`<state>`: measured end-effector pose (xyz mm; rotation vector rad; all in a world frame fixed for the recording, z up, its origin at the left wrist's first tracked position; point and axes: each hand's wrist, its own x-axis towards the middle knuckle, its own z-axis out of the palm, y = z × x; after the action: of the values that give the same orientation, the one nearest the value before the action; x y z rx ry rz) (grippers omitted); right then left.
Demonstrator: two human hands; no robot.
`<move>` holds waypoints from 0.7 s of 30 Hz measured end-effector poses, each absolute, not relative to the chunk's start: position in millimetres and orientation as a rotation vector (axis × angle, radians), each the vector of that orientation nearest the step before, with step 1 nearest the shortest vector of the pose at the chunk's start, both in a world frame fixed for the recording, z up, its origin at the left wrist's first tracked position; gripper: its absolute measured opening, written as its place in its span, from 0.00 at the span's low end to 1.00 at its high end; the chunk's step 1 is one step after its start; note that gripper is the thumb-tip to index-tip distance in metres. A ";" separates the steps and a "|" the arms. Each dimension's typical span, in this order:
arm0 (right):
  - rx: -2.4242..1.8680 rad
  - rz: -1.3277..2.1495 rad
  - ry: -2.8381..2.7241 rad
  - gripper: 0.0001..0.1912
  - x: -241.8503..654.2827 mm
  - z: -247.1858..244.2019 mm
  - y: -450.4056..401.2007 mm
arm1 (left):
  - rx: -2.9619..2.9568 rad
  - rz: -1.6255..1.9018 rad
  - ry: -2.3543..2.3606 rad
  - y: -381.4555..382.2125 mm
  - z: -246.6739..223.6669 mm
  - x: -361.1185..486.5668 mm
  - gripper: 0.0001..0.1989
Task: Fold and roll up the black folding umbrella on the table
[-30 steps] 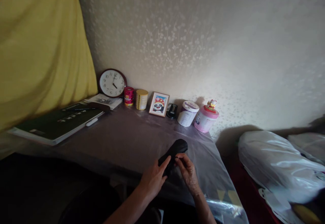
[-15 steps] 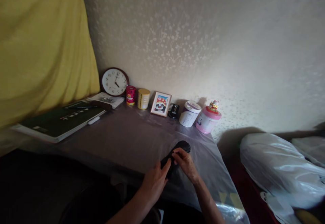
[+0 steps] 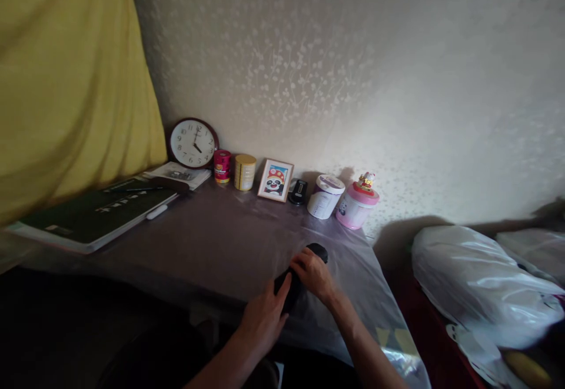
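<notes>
A long black object with a rounded far end lies slantwise near the front edge of the table; its exact kind does not show in the dim light. My left hand holds its near part from the left side, thumb and fingers around it. Over its middle, my right hand has its fingers bent and pressed onto the black surface, close to the left fingertips. Both hands cover much of the object.
Along the wall stand a clock, a pink can, a yellow-lidded can, a panda picture frame, a small black device, a white tub and a pink tub. A large dark book lies left; plastic bags sit right.
My right hand has shifted slightly left along the black object, and its raised pinch has become a lower, flatter hold with bent fingers. The view has turned slightly right.
</notes>
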<state>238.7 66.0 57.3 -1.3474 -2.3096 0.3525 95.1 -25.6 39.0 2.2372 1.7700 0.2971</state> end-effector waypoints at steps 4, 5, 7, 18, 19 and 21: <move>-1.269 0.475 -2.238 0.10 239.2 56.0 66.4 | 2.245 0.324 1.753 -25.6 38.7 92.1 0.35; -1.261 0.543 -2.181 0.10 240.6 56.3 67.6 | 2.239 0.323 1.744 -26.0 38.9 90.7 0.36; -1.281 0.728 -1.987 0.11 246.2 58.0 71.0 | 2.225 0.313 1.724 -27.7 39.4 87.2 0.38; -1.248 0.911 -1.957 0.15 261.2 64.7 71.7 | 2.232 0.357 1.651 -39.2 35.2 72.4 0.42; -1.223 0.863 -2.040 0.15 257.9 63.8 71.6 | 2.265 0.366 1.625 -38.8 34.4 72.5 0.42; -1.157 0.727 -2.202 0.15 251.6 61.6 72.3 | 2.340 0.351 1.585 -37.5 33.2 73.6 0.43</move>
<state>251.6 72.3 61.6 -1.1568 -2.2024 0.7274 73.6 -37.5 33.2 2.3401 1.5845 0.3515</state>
